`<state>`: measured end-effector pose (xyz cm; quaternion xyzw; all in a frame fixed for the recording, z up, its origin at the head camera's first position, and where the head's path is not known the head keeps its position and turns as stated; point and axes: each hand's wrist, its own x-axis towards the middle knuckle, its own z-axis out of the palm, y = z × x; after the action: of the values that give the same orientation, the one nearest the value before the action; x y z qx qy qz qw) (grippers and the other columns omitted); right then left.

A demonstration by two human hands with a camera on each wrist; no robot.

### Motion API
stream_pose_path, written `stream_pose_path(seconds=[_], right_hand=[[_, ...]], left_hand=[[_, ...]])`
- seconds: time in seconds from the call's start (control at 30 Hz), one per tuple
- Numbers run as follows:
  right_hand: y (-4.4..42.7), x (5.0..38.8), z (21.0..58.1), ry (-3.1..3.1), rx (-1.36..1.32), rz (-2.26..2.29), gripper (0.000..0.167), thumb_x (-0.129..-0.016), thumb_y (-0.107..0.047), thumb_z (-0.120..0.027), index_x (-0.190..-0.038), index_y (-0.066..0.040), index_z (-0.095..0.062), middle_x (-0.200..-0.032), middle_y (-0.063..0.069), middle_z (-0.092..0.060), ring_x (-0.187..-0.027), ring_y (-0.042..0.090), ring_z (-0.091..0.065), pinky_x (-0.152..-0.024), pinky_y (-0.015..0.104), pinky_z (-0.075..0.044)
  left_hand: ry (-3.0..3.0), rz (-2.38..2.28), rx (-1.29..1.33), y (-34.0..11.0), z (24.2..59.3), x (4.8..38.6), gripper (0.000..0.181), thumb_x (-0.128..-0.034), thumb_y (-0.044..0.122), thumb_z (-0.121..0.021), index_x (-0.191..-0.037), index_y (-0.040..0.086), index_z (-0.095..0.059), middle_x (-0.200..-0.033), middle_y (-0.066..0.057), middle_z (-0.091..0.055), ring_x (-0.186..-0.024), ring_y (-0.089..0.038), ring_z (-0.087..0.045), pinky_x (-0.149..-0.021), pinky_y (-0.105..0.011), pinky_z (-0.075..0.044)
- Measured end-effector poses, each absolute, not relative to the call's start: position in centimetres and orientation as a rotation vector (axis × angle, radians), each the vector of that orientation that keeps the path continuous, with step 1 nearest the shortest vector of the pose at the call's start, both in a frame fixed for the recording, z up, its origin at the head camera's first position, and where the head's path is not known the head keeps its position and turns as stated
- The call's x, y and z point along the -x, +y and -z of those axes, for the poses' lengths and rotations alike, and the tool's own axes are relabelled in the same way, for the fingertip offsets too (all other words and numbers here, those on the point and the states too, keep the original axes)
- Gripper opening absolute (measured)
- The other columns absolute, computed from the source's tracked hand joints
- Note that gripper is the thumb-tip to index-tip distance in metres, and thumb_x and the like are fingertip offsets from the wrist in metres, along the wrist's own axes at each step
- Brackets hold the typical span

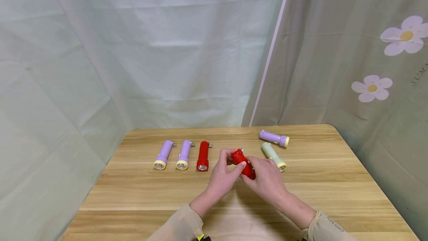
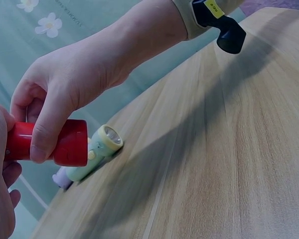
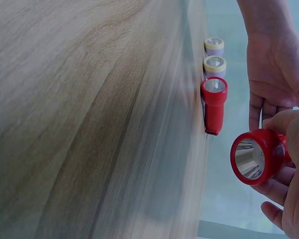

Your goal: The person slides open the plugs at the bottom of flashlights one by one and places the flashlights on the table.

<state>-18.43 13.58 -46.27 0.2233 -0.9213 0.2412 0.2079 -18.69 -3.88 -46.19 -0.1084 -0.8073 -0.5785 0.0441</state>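
Both hands hold one red flashlight point(image 1: 241, 161) above the middle of the table. The left hand point(image 1: 223, 174) pinches its tail end, where a small pale piece sticks out at the top. Around the head end, the right hand point(image 1: 267, 177) curls its thumb and fingers. The reflector of this flashlight point(image 3: 250, 159) faces the camera in the right wrist view. To the left lies a second red flashlight point(image 1: 203, 156) with a metal plug out at its tail. Beyond the right hand is a green flashlight point(image 1: 271, 154), partly hidden by that hand in the head view.
Two purple flashlights point(image 1: 164, 154) with yellow rims lie at the left, their metal plugs sticking out. Another purple flashlight point(image 1: 272, 137) lies at the back right, showing no plug. The wooden table point(image 1: 140, 196) meets hanging curtains point(image 1: 187, 66) at its back edge.
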Motion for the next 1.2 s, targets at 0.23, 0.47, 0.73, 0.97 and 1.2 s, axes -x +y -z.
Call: stream_pose_path(seconds=[0.23, 0.47, 0.73, 0.97, 1.2], right_hand=[[13.54, 18.44, 46.39, -2.551, -0.624, -0.672, 0.04, -0.08, -0.031, -0.085, -0.114, -0.017, -0.068, -0.093, -0.008, -0.072, -0.074, 0.007, -0.06, -0.09, 0.038, -0.048], [13.59, 18.44, 46.37, -2.549, -0.629, -0.678, 0.04, -0.081, -0.031, -0.085, -0.114, -0.017, -0.068, -0.093, -0.008, -0.072, -0.074, 0.007, -0.061, -0.09, 0.038, -0.048], [13.65, 18.45, 46.38, -2.547, -0.632, -0.674, 0.041, -0.08, -0.031, -0.085, -0.114, -0.017, -0.068, -0.092, -0.008, -0.072, -0.072, 0.006, -0.06, -0.089, 0.037, -0.048], [13.65, 18.44, 46.48, -2.54, -0.631, -0.674, 0.04, -0.08, -0.031, -0.085, -0.114, -0.018, -0.068, -0.091, -0.009, -0.072, -0.072, 0.006, -0.06, -0.089, 0.037, -0.048], [13.68, 18.39, 46.49, -2.538, -0.632, -0.672, 0.04, -0.081, -0.031, -0.085, -0.114, -0.017, -0.068, -0.09, -0.009, -0.071, -0.071, 0.006, -0.059, -0.088, 0.037, -0.048]], left_hand=[[-2.465, 1.766, 0.325, -3.88, 46.25, 18.69, 0.044, -0.0967, 0.034, -0.069, -0.134, 0.026, -0.047, -0.116, 0.006, -0.063, -0.108, -0.018, -0.058, -0.081, -0.037, -0.053], [-2.465, 1.77, 0.33, -3.84, 46.2, 18.69, 0.045, -0.0967, 0.034, -0.07, -0.134, 0.026, -0.047, -0.116, 0.006, -0.063, -0.108, -0.018, -0.058, -0.081, -0.036, -0.053], [-2.474, 1.768, 0.334, -3.85, 46.1, 18.73, 0.045, -0.0968, 0.034, -0.07, -0.135, 0.026, -0.047, -0.118, 0.006, -0.064, -0.108, -0.018, -0.058, -0.081, -0.037, -0.053], [-2.474, 1.772, 0.342, -3.87, 46.16, 18.76, 0.045, -0.097, 0.034, -0.069, -0.135, 0.026, -0.047, -0.118, 0.006, -0.063, -0.109, -0.018, -0.058, -0.082, -0.037, -0.053], [-2.476, 1.78, 0.35, -3.9, 46.1, 18.71, 0.045, -0.0971, 0.035, -0.069, -0.136, 0.027, -0.047, -0.119, 0.006, -0.063, -0.109, -0.019, -0.057, -0.079, -0.036, -0.054]])
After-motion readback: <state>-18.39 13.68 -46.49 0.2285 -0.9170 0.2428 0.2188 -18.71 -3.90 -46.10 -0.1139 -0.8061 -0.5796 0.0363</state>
